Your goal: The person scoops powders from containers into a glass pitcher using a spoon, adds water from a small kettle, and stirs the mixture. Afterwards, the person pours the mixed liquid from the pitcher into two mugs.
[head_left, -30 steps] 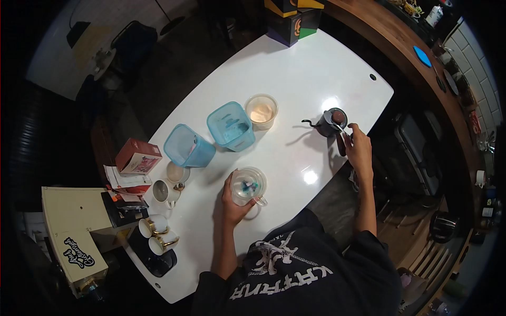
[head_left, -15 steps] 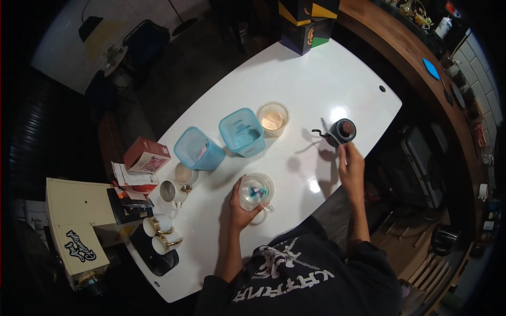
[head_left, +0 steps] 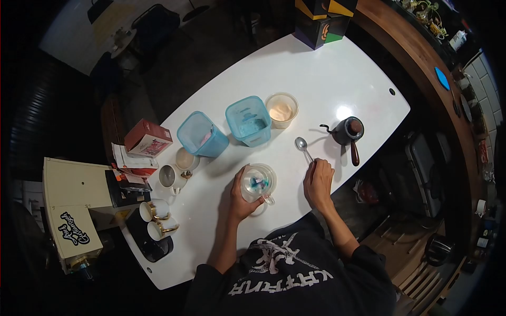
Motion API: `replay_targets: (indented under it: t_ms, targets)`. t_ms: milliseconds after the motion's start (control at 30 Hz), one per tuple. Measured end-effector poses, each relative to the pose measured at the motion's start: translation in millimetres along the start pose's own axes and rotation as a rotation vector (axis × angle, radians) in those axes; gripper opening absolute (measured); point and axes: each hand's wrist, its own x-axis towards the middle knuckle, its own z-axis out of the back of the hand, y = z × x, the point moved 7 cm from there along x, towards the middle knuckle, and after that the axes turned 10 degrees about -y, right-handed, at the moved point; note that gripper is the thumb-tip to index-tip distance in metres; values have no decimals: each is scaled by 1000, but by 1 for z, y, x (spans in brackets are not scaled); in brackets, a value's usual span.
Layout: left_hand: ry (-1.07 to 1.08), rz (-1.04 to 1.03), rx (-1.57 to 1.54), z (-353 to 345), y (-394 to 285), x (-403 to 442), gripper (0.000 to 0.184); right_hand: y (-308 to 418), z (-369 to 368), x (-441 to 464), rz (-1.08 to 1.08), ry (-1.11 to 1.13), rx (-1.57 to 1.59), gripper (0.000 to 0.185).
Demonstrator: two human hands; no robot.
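Observation:
My left hand (head_left: 241, 199) is wrapped round the side of a clear cup (head_left: 268, 174) with a handle. Blue, green and purplish bits show in its bottom. Right of the cup, my right hand (head_left: 319, 184) is closed with its fingertips on the handle end of a metal spoon (head_left: 301, 143). The spoon's bowl points away from me, low over or on the table; I cannot tell which. Beyond that hand stands a small black kettle (head_left: 342, 135) with a thin curved spout, a brown lid knob and a dark wooden side handle.
Two blue plastic tubs (head_left: 197, 147) and a round clear tub (head_left: 282, 126) with pale contents stand on the white table (head_left: 316, 79). At left are a white mug (head_left: 167, 178), gold-handled cups (head_left: 158, 230), a red box (head_left: 148, 138) and a cream-coloured machine (head_left: 74, 205).
My right hand has moved from the kettle's side down and left, and the spoon now shows clearly at its fingertips. My left hand stays round the cup. The whole view has shifted slightly.

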Motion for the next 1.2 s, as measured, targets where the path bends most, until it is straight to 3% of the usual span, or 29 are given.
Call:
replay_targets:
  t_ms: [100,233,300,333,433,500,533,600,700,1000,1200]
  targets:
    - [-37,-70,-15,-7,-9,3,104,3,0,2,-31,20,-28,26]
    - [-64,-182,77,-15,-45,13,99,11,14,11,-25,138,-81,33]
    - [-54,-184,145,-19,-47,15,98,6,23,16,12,121,-121,49]
    - [-51,-196,170,-21,-45,16,97,-2,26,21,6,105,-64,62]
    - [-21,-157,167,-23,-40,17,98,-9,76,50,30,-164,-75,69]
    - [10,-102,141,-25,-38,17,101,-18,96,70,70,-252,-497,73]
    - [-14,-150,165,-24,-42,18,98,-23,96,76,74,-246,-499,73]
    - [-45,-192,190,-23,-41,18,95,-59,77,79,-299,115,-460,88]
    - [-69,-193,120,-23,-30,18,96,-83,59,80,-118,3,-278,93]
    - [-75,-199,138,-21,-33,18,100,-54,69,68,-209,78,48,79]
    - [-54,-183,133,-22,-33,18,102,-25,80,73,-193,64,136,79]
